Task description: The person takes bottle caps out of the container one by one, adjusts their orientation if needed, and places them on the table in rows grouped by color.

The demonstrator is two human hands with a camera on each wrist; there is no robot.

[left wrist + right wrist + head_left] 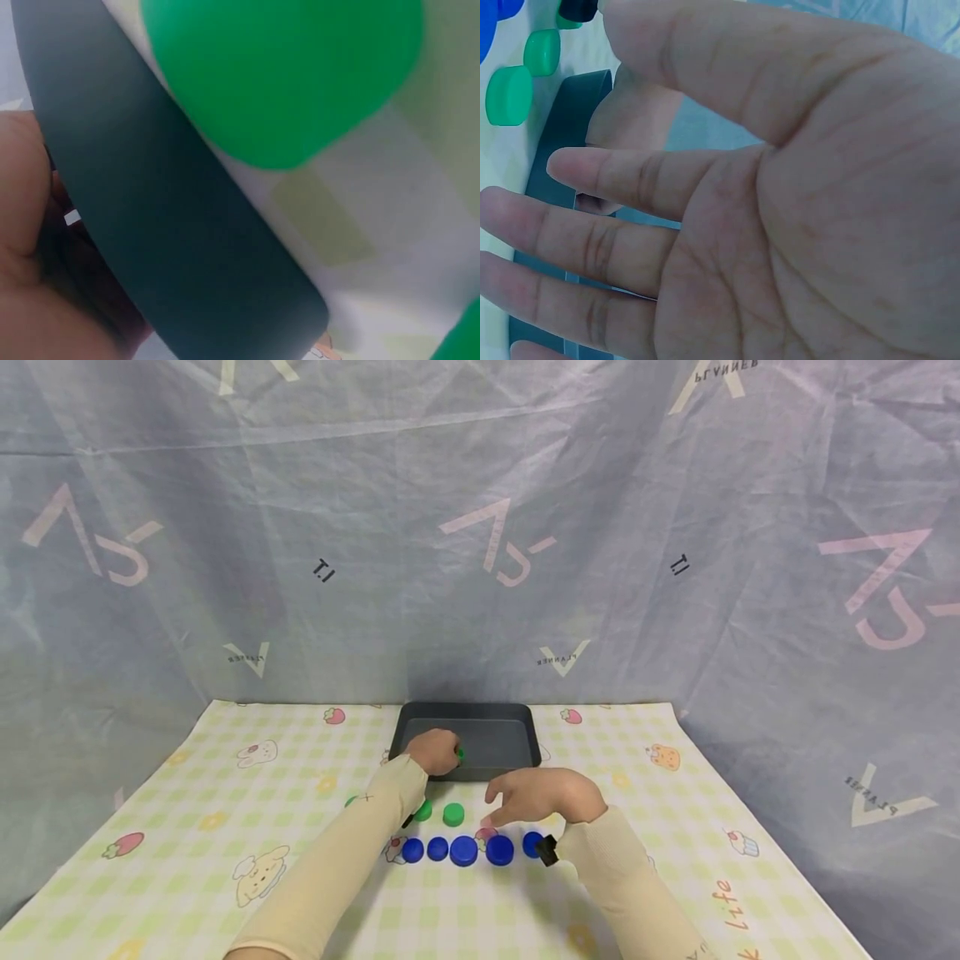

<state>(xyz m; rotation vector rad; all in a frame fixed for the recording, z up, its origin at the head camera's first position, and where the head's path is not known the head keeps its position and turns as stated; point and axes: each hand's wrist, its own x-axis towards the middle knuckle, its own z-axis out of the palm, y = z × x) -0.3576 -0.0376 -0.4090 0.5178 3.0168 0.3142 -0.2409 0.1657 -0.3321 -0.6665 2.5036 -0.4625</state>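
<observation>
My left hand (435, 752) reaches into the dark grey tray (531, 735), pinching a green bottle cap (461, 754) that peeks out beside its fingers. In the left wrist view the tray's wall (150, 187) hides part of the left hand (22, 232), and its fingertips are out of sight. My right hand (551, 795) hovers in front of the tray above the blue caps. Its fingers are spread and relaxed, and the right wrist view shows the bare palm (795, 240). Nearest on the table are a green cap (453, 814) and a blue cap (499, 850).
Several blue caps (463, 851) form a row across the table. Behind it stand more green caps (422, 810), one (351, 801) partly behind the left sleeve. A checked cloth (225, 827) covers the table, and a grey curtain (480, 568) hangs behind.
</observation>
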